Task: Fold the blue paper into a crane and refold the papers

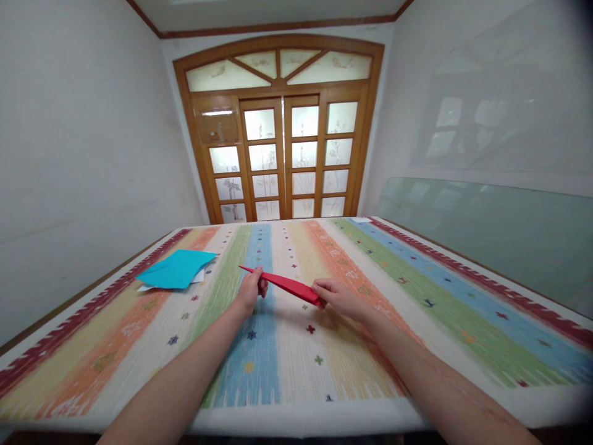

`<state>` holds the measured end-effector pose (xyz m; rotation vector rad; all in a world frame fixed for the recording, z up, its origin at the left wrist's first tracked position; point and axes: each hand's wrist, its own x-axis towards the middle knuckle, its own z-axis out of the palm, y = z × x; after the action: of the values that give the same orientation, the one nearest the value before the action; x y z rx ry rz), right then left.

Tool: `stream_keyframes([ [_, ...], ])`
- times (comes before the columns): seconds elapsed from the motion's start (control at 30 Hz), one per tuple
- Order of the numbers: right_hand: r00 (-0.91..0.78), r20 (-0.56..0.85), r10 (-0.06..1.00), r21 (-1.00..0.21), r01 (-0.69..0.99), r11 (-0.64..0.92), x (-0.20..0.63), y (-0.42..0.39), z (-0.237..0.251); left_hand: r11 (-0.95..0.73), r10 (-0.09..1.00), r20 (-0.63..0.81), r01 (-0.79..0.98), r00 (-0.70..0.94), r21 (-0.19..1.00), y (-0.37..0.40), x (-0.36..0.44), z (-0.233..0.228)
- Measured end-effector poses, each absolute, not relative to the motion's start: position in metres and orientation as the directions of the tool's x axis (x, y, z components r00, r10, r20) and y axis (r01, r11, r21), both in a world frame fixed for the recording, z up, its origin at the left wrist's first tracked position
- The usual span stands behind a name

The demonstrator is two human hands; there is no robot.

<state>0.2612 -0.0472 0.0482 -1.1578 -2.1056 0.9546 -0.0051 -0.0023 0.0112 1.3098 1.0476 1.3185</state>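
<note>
A folded piece of red paper point(290, 285), long and narrow with a pointed left tip, is held just above the striped tablecloth. My left hand point(251, 289) pinches it near the pointed end, thumb on top and fingers curled beneath. At the wider right end, my right hand point(336, 295) grips it between thumb and fingers. The paper slopes down from left to right. Most of the fingers on its underside are hidden.
Blue paper point(178, 268) lies on white paper point(198, 276) at the left of the table. The striped tablecloth point(301, 352) covers the tabletop. A glass panel point(486, 222) leans along the right wall. Wooden doors point(283, 167) with glass panes stand beyond the table.
</note>
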Motion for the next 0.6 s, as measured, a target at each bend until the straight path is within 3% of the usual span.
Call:
stream_keyframes([
  [0.13, -0.335, 0.208, 0.919, -0.807, 0.473, 0.355, 0.265, -0.041, 0.045, -0.101, 0.994, 0.093, -0.168, -0.057, 0.981, 0.000, -0.008, 0.013],
  [0.3, -0.222, 0.373, 0.901, -0.734, 0.524, 0.433, 0.269, -0.036, 0.038, -0.037, 0.996, 0.025, -0.146, -0.083, 0.989, 0.000, -0.006, 0.007],
  [0.47, -0.270, 0.491, 0.828, -0.649, 0.521, 0.554, 0.264, -0.045, 0.042, 0.038, 0.997, -0.048, -0.164, -0.054, 0.986, -0.007, 0.002, 0.006],
  [0.6, -0.290, 0.512, 0.808, -0.651, 0.483, 0.586, 0.259, -0.051, 0.047, 0.106, 0.992, -0.119, -0.224, -0.045, 0.969, -0.010, 0.003, 0.009],
])
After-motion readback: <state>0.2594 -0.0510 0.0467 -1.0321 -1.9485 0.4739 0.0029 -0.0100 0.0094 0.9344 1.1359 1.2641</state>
